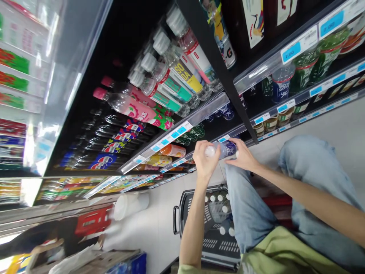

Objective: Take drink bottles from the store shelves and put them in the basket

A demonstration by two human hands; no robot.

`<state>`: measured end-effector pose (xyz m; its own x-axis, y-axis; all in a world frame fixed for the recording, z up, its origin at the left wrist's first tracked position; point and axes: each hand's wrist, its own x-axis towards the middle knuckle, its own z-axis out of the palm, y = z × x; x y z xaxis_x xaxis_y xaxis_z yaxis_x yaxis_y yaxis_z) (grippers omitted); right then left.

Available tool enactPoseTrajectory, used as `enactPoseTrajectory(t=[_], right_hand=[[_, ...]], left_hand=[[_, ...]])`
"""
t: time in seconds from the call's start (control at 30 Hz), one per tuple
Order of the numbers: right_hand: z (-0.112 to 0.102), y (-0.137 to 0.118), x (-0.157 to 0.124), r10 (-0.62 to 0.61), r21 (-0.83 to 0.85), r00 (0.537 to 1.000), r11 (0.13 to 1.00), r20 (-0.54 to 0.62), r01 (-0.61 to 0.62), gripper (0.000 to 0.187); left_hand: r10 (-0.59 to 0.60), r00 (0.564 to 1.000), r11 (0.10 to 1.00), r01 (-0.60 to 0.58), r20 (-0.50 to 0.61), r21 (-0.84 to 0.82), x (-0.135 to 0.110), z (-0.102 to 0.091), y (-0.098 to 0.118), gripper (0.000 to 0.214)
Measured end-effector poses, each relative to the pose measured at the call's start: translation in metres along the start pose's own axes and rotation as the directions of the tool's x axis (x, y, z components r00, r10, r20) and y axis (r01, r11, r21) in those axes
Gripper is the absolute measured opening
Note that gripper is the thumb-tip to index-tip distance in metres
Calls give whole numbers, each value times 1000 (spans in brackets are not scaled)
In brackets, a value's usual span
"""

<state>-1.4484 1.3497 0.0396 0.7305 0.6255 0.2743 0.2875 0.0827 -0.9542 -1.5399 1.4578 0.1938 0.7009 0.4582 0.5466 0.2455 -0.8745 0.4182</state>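
Note:
The view is tilted sideways along a shop's drinks shelves. Both my hands hold one clear bottle with a white cap and a blue label (224, 149) in front of a low shelf rail (228, 137). My left hand (205, 160) is wrapped round its cap end. My right hand (243, 155) grips its label end. Below my hands a dark plastic shopping basket (182, 213) stands on the floor with several white-capped bottles (219, 198) in it.
Shelves hold pink-capped strawberry bottles (131, 106), dark cola bottles (111, 146), clear white-capped bottles (176, 72) and green bottles (319, 64), with blue price tags (291, 51) on the rails. My knees in light jeans (310, 167) are bent by the basket. Boxes and a red crate (91, 222) lie on the pale floor.

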Motion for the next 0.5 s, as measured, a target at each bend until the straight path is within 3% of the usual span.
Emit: enactPoseTrajectory(t=[0.1,0.2,0.3,0.37,0.43,0.5], right_hand=[[-8,-9,-11,-85,45,986,996,145,80,69],[-15,-15,-21,55,20,985,998,165,-59,51],[-21,-20,-14,247,157,967,955,56,-253,50],[-24,-23,-3,402,350,915,854,21,-384,51],[-27,-26,6,543,538,836,684,76,-493,54],[-29,-27,11,616,673,770,499,168,-546,57]], left_hand=[[-20,993,992,34,119,-119,-15,-2,18,13],[-209,973,922,229,97,-311,-40,19,17,24],[-406,911,745,377,75,-551,-82,55,6,57],[-408,889,667,446,209,-597,-114,77,0,76],[-400,861,672,508,313,-538,-143,93,-1,90],[-409,855,679,519,319,-520,-162,102,0,100]])
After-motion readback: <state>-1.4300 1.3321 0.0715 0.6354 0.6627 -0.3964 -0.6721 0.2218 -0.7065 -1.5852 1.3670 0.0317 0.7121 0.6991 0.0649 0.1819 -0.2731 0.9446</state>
